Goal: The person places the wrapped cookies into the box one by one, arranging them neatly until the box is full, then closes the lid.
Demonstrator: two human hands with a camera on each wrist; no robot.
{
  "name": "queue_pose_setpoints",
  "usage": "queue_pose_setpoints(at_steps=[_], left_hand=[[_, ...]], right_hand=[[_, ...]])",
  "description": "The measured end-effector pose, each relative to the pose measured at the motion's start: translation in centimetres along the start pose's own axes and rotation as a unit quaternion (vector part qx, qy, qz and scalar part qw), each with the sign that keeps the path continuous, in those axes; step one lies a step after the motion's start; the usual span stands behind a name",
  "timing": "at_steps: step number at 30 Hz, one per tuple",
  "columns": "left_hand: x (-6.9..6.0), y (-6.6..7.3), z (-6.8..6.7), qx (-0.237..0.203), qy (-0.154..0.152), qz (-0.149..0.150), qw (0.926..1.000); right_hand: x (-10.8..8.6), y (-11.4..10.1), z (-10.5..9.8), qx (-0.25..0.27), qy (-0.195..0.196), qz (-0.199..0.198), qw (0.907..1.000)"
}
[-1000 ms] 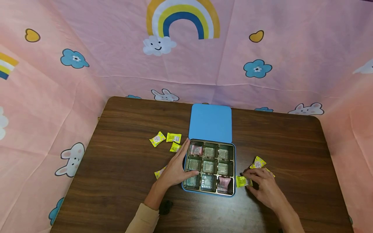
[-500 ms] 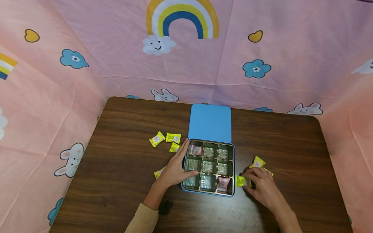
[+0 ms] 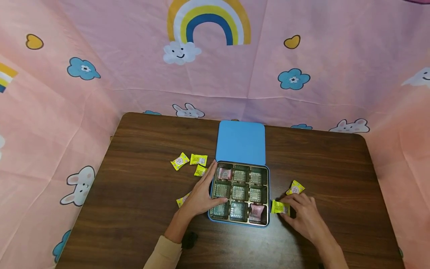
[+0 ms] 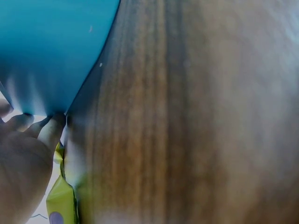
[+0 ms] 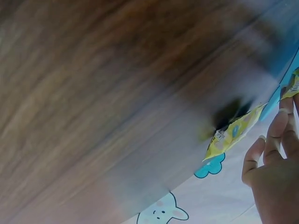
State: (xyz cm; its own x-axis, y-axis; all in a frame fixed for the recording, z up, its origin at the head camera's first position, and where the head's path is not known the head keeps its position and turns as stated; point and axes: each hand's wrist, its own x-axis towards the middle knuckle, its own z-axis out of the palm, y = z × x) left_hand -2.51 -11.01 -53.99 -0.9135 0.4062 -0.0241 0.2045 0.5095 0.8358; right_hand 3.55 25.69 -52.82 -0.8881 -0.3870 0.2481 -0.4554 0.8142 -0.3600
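Observation:
A blue tin (image 3: pixel 239 191) with a divided tray lies open on the table. A pink-wrapped candy (image 3: pixel 224 173) fills its back left compartment, and another pink candy (image 3: pixel 256 212) its front right one; the rest of the compartments hold nothing I can see. My left hand (image 3: pixel 201 197) rests along the tin's left side, fingers straight, thumb over the front left part. To the right of the tin my right hand (image 3: pixel 304 214) pinches a yellow-wrapped candy (image 3: pixel 279 207) between thumb and fingers, close to the tin's wall.
Beyond the tin lies its blue lid (image 3: pixel 240 142). Several yellow candies (image 3: pixel 180 161) are scattered to the left, some partly behind my left hand. Another yellow candy (image 3: pixel 295 187) lies just past my right hand. A patterned pink cloth (image 3: pixel 218 74) surrounds the wooden table (image 3: pixel 144 142).
My right hand has drawn its fingers in on the yellow candy, which has shifted slightly. A candy edge formerly showing behind that hand is now hidden. My left hand stays on the tin.

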Motion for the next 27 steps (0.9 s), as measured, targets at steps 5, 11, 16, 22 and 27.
queue_pose_setpoints(at_steps=[5, 11, 16, 22, 27], left_hand=[[0.0, 0.1, 0.0, -0.003, 0.001, 0.005, 1.0], [-0.1, 0.0, 0.0, -0.006, 0.001, 0.004, 1.0], [0.1, -0.2, 0.1, -0.007, 0.004, 0.009, 0.9999], [-0.2, -0.4, 0.2, -0.009, 0.0, 0.002, 1.0], [-0.1, -0.5, 0.2, -0.008, 0.003, 0.004, 1.0]], right_hand=[[-0.1, -0.1, -0.1, 0.006, 0.004, 0.009, 0.9999], [-0.1, -0.1, -0.5, 0.016, 0.007, 0.016, 0.9997], [0.3, 0.0, -1.0, 0.028, 0.015, 0.024, 0.9992], [1.0, -0.1, -1.4, 0.042, 0.023, 0.026, 0.9985], [1.5, -0.2, -1.5, 0.05, 0.028, 0.023, 0.9981]])
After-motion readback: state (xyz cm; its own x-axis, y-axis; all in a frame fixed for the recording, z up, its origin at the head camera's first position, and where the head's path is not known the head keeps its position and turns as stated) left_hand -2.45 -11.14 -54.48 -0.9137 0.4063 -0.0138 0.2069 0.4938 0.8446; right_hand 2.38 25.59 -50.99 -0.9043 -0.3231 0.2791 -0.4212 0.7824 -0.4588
